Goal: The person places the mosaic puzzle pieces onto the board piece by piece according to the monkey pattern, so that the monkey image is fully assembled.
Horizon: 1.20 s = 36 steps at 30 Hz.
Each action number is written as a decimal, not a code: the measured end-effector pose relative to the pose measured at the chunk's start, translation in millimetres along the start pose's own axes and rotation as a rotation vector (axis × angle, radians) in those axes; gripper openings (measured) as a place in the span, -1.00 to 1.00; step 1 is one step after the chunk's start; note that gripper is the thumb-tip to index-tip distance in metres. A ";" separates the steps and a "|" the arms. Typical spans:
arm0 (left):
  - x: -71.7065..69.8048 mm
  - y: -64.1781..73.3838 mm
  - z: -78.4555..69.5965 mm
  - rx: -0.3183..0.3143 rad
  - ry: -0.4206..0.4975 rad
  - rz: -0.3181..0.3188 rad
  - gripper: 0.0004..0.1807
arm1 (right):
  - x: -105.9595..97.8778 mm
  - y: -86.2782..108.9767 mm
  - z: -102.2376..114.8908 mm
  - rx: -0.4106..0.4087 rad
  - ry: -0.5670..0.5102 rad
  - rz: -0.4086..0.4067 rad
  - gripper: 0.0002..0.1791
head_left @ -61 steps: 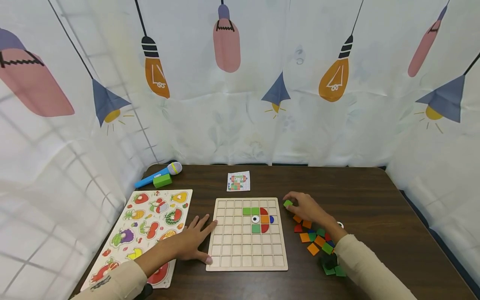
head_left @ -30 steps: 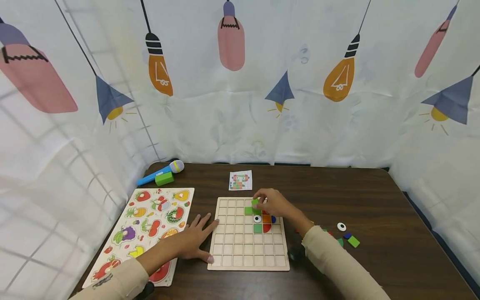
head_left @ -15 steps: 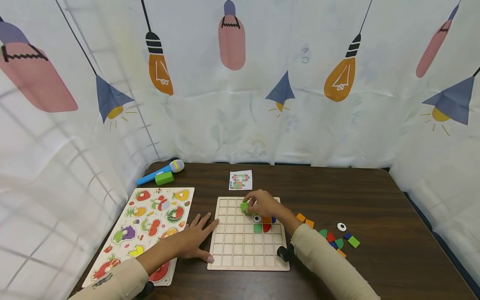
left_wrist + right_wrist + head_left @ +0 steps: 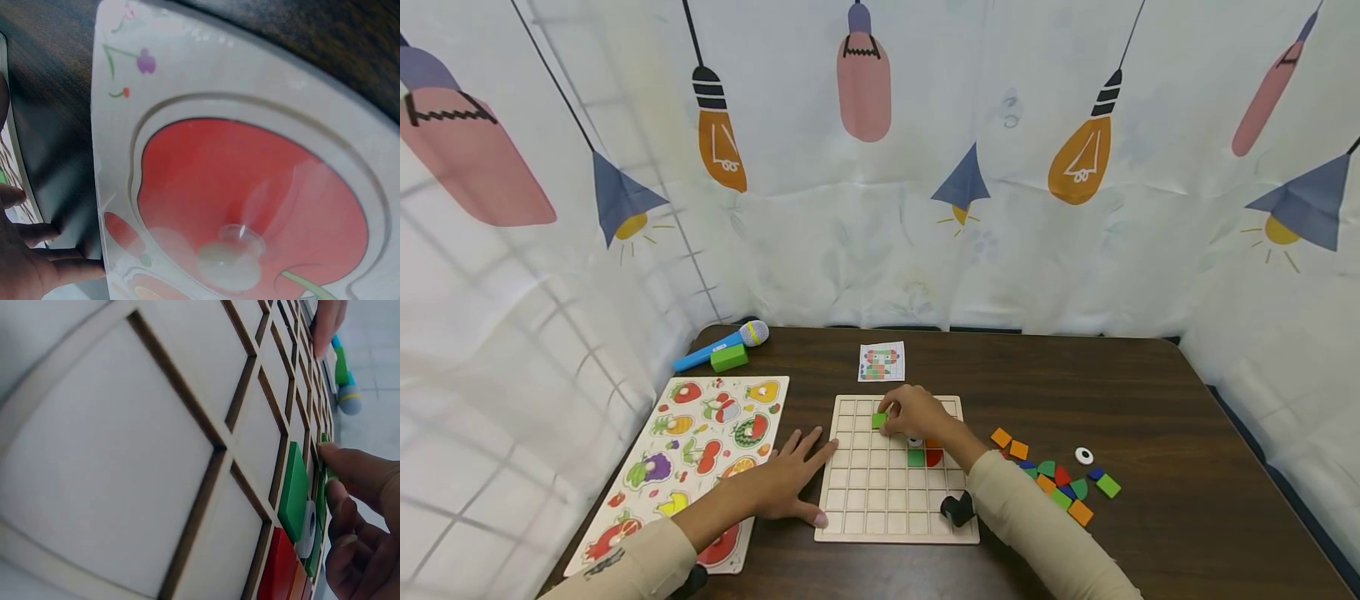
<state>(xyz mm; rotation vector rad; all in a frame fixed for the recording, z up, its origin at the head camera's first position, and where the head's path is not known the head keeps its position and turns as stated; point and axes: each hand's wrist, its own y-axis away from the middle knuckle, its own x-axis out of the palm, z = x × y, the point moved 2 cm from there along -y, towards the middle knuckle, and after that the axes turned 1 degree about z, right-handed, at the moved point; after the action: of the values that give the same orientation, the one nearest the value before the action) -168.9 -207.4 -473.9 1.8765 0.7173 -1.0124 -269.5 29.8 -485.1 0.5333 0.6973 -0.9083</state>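
My right hand (image 4: 917, 412) bends over the upper part of a wooden grid board (image 4: 857, 500) and pinches a small green square tile (image 4: 878, 421) at one of its cells. In the right wrist view its thumb and fingers (image 4: 356, 472) meet at that tile. Beside them in the grid lie a darker green tile (image 4: 294, 490), an eye tile (image 4: 307, 528) and a red piece (image 4: 278, 569). My left hand (image 4: 786, 479) lies spread, thumb on the board's lower left corner and fingertips along its left edge. The right hand hides some placed tiles.
Loose coloured tiles (image 4: 1060, 479) lie right of the board, under and beside the right sleeve. A fruit puzzle board (image 4: 700, 467) is on the left. Behind are a picture card (image 4: 882, 362), a blue toy microphone (image 4: 722, 346) and a green block (image 4: 728, 357).
My right hand has carried the green tile from the loose pieces at the right onto the board, then leftward along its upper rows. The left hand has kept its place.
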 end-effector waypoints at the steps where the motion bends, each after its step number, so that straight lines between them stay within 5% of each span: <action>1: 0.3 -0.2 0.2 0.001 -0.002 0.000 0.22 | 0.2 -0.1 0.2 0.005 0.007 -0.002 -0.72; 13: 2.1 -0.7 1.7 0.004 -0.005 -0.009 0.22 | -2.8 2.2 -0.5 0.024 0.058 0.009 -0.76; 24: 2.0 1.2 1.3 0.016 0.001 -0.012 0.22 | -25.3 18.2 -26.1 -0.083 0.001 -0.016 -0.76; 36: 1.8 1.1 1.4 0.015 -0.004 -0.009 0.23 | -69.4 72.6 -75.5 -0.067 0.003 0.018 -0.78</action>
<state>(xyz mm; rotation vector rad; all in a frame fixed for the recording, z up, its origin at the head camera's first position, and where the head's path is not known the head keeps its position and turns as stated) -167.6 -209.0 -475.5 1.8849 0.7184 -1.0292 -261.3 154.8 -474.8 0.4809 0.7220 -0.8648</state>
